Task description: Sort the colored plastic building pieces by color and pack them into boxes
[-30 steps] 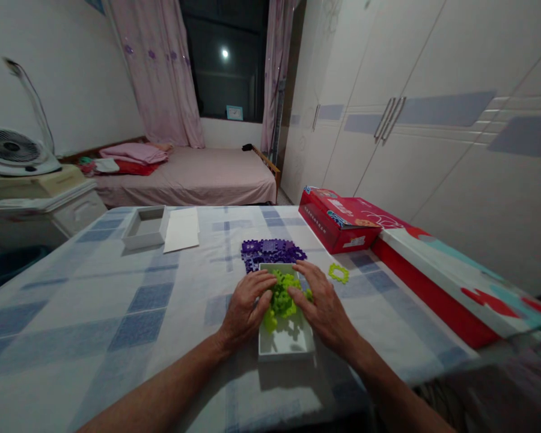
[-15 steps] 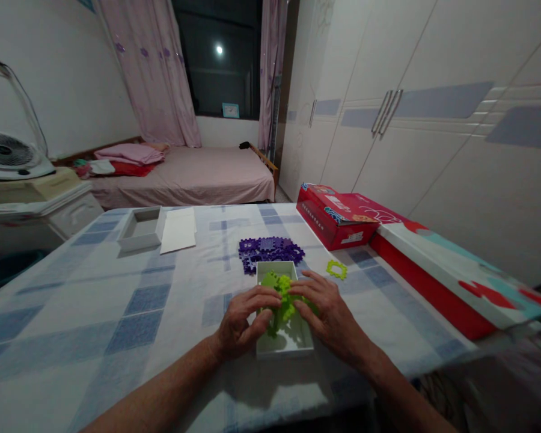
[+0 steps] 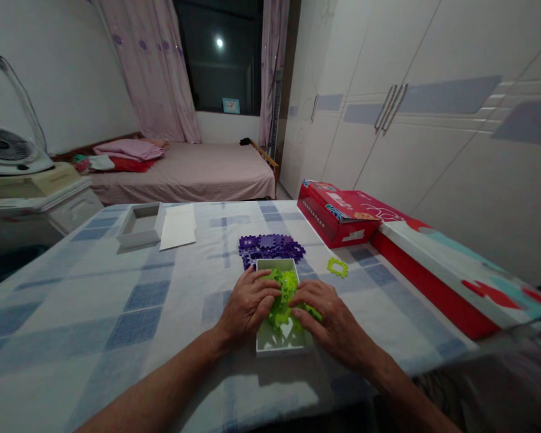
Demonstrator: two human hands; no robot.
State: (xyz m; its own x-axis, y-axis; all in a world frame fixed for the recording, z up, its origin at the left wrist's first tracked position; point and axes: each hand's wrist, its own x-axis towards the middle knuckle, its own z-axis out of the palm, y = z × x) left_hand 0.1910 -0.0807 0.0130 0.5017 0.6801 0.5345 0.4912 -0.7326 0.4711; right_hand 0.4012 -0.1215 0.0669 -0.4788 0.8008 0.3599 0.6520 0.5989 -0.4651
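In front of me a small white box point(image 3: 281, 346) holds a heap of bright green interlocking plastic pieces point(image 3: 281, 313). My left hand point(image 3: 249, 304) reaches over the box's left side, its curled fingers gripping the edge of the heap. From the right, my right hand point(image 3: 327, 310) closes thumb and fingers on green pieces, one of which sticks out under its fingers. Fingertips partly hide what each hand holds. Just behind the box lie purple interlocking pieces point(image 3: 273, 243). One lone green frame-shaped piece point(image 3: 338, 267) rests on the tablecloth to the right.
An open box tray point(image 3: 139, 225) and a white card point(image 3: 178, 227) lie at the table's far left. A red box point(image 3: 338, 216) and a long red-and-white box point(image 3: 433, 264) line the right side. The checked tablecloth point(image 3: 94, 337) covers the table; a bed point(image 3: 216, 171) stands beyond.
My left hand has shifted slightly up and forward over the box's left edge. The green pieces now lie lower and more gathered in the box. My right hand has moved little.
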